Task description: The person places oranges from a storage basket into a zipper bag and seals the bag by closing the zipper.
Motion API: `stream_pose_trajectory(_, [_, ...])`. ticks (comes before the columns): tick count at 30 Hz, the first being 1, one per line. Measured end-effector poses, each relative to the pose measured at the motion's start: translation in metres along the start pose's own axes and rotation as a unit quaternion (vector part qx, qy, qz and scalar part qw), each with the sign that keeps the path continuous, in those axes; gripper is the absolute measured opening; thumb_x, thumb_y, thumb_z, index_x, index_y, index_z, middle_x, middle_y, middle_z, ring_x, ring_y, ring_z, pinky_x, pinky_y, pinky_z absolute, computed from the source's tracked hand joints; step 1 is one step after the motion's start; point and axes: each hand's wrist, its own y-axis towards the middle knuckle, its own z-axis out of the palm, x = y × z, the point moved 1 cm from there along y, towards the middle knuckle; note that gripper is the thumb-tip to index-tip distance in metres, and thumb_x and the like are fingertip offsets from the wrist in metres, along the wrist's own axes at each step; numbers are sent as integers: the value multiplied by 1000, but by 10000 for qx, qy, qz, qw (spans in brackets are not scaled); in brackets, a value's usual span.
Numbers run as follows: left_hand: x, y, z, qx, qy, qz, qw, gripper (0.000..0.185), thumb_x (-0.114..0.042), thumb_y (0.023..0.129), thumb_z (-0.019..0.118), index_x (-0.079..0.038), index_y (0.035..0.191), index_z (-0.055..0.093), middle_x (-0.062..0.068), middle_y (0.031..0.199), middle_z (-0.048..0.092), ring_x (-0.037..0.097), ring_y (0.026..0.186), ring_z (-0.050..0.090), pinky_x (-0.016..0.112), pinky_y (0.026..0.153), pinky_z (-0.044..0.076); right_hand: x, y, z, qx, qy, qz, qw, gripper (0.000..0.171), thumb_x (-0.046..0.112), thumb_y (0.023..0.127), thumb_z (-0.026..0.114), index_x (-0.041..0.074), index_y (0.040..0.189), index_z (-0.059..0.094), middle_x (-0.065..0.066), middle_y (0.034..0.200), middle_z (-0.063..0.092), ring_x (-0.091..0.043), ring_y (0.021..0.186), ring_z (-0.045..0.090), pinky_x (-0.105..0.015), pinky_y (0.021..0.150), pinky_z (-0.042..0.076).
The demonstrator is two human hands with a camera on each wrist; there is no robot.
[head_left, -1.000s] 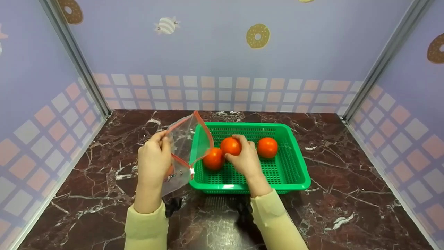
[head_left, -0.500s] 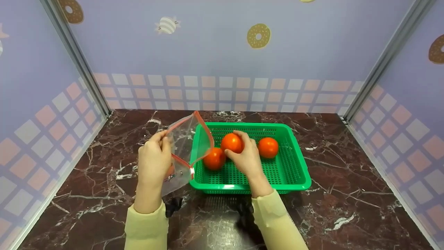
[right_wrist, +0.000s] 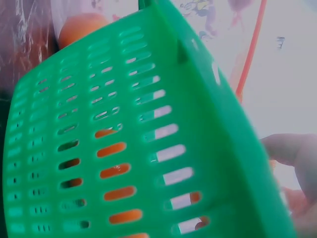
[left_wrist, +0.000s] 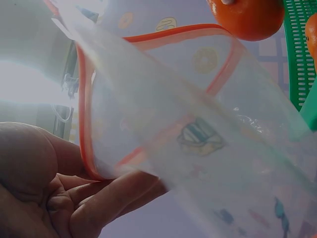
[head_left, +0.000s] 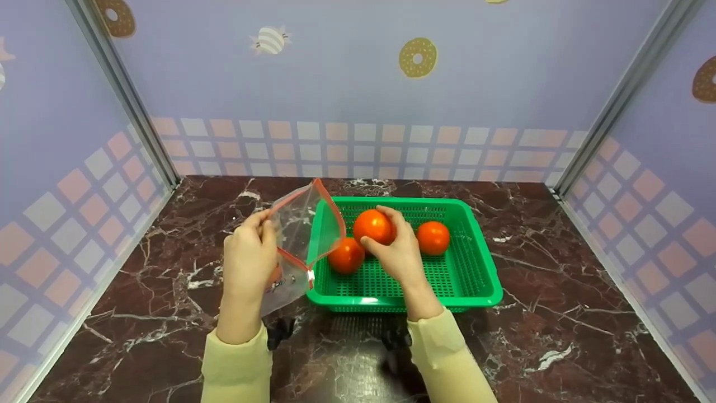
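My left hand (head_left: 249,257) pinches the rim of a clear zip bag (head_left: 293,221) with an orange-red edge, whose mouth stands wide toward the right. Through the bag's lower part shows an orange-red round thing (head_left: 274,275), mostly behind my hand. My right hand (head_left: 400,252) grips a tomato (head_left: 371,225) between thumb and fingers, above the green basket (head_left: 485,257). Below and left of it in the basket lies a second tomato (head_left: 345,257), partly overlapped by the bag's edge; a third tomato (head_left: 432,238) sits right of my hand. The basket wall (right_wrist: 148,124) hides most of the right wrist view.
The basket stands on a dark red marbled tabletop (head_left: 559,313), with the bag overlapping its left rim. Patterned lilac walls (head_left: 347,84) enclose the back and both sides. Dark straps (head_left: 279,332) show near the sleeves.
My right hand has lifted the tomato a little, away from the basket floor. The left hand and the bag have hardly moved.
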Motion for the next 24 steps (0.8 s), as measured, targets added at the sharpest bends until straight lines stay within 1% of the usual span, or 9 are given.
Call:
stream_pose_trajectory(1, [0, 0, 0, 9, -2, 4, 10000, 36, -9, 105, 49, 5, 134, 65, 9, 62, 55, 10, 44, 32, 27, 48, 29, 1, -1, 0, 10, 54, -16, 10000, 66, 15, 85, 83, 26, 144, 56, -16, 145, 54, -38, 128, 59, -58, 103, 52])
stream_pose_trajectory(5, [-1, 0, -1, 29, -5, 8, 10000, 36, -9, 105, 49, 5, 134, 65, 7, 62, 54, 10, 44, 33, 27, 49, 30, 8, -4, -2, 73, 235, -73, 9997, 66, 16, 86, 83, 25, 145, 55, -14, 148, 52, -36, 127, 60, -56, 100, 54])
stream_pose_trajectory(6, [-1, 0, -1, 46, 0, -4, 10000, 36, -9, 105, 49, 5, 134, 64, 5, 60, 50, 10, 44, 33, 27, 48, 29, 10, -5, -3, 90, 269, -89, 9996, 66, 17, 86, 83, 26, 145, 55, -14, 149, 52, -36, 126, 60, -56, 100, 54])
stream_pose_trajectory(8, [0, 0, 0, 33, 15, 4, 10000, 36, -9, 105, 49, 5, 134, 65, 4, 61, 50, 11, 45, 33, 27, 49, 29, 14, -6, -3, 124, 327, -139, 9993, 66, 17, 87, 82, 25, 146, 55, -13, 149, 51, -36, 125, 60, -55, 98, 54])
stream_pose_trajectory(12, [0, -1, 0, 16, 37, 30, 10000, 36, -9, 105, 49, 5, 134, 64, 6, 61, 51, 12, 46, 33, 29, 50, 30, 21, -9, -3, 175, 456, -257, 9985, 66, 17, 87, 82, 25, 146, 54, -13, 150, 51, -35, 121, 62, -53, 95, 56])
stream_pose_trajectory(16, [0, -1, 1, -23, 48, 105, 9999, 35, -8, 104, 49, 6, 133, 65, 12, 65, 56, 13, 48, 35, 30, 51, 30, 29, -12, -2, 216, 527, -355, 9978, 66, 16, 88, 82, 26, 147, 54, -11, 150, 50, -35, 117, 63, -51, 93, 58])
stream_pose_trajectory(20, [0, -1, 1, -21, 42, 112, 9999, 35, -8, 105, 49, 6, 133, 65, 17, 70, 62, 14, 48, 36, 30, 51, 31, 37, -16, 0, 277, 508, -505, 9970, 66, 16, 88, 82, 28, 146, 54, -10, 151, 50, -35, 118, 61, -51, 94, 58])
stream_pose_trajectory(22, [0, -1, 1, -12, 40, 90, 10000, 36, -8, 105, 49, 6, 133, 65, 16, 69, 61, 14, 48, 36, 30, 51, 31, 42, -17, 2, 311, 468, -592, 9967, 65, 15, 88, 82, 28, 146, 55, -9, 151, 50, -35, 119, 61, -53, 96, 57])
stream_pose_trajectory(24, [-1, -1, 1, -15, 41, 81, 10000, 35, -9, 105, 49, 5, 133, 65, 13, 66, 58, 14, 48, 35, 30, 51, 31, 46, -19, 4, 341, 415, -705, 9961, 65, 15, 88, 82, 27, 145, 55, -11, 150, 51, -35, 120, 60, -54, 97, 56])
